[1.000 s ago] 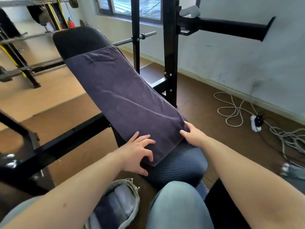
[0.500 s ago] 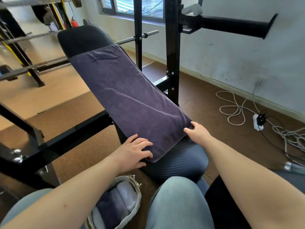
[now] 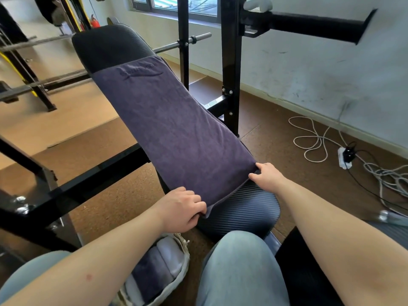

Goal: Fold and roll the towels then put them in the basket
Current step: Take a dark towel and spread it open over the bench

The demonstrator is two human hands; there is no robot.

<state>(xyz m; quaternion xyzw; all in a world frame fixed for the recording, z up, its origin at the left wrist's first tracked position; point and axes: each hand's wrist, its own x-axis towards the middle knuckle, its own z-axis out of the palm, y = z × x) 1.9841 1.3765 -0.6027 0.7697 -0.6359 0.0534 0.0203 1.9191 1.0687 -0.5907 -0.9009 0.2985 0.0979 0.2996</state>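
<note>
A long dark purple towel [image 3: 172, 129], folded into a narrow strip, lies flat along the black padded bench [image 3: 247, 208]. My left hand [image 3: 183, 208] curls its fingers around the towel's near left corner. My right hand [image 3: 268, 175] pinches the near right corner at the bench's edge. On the floor by my left knee stands a pale fabric basket [image 3: 184, 259] holding rolled towels, one purple and at least one white.
Black rack uprights [image 3: 230, 69] and a barbell [image 3: 183, 43] stand just right of the bench. A black frame bar [image 3: 92, 173] crosses the floor at left. White and grey cables [image 3: 315, 140] with a power strip [image 3: 345, 155] lie on the brown floor at right.
My left hand went from lying flat on the towel's near corner to curling closed around its edge. My right hand stayed at the right corner, fingers now pinching it.
</note>
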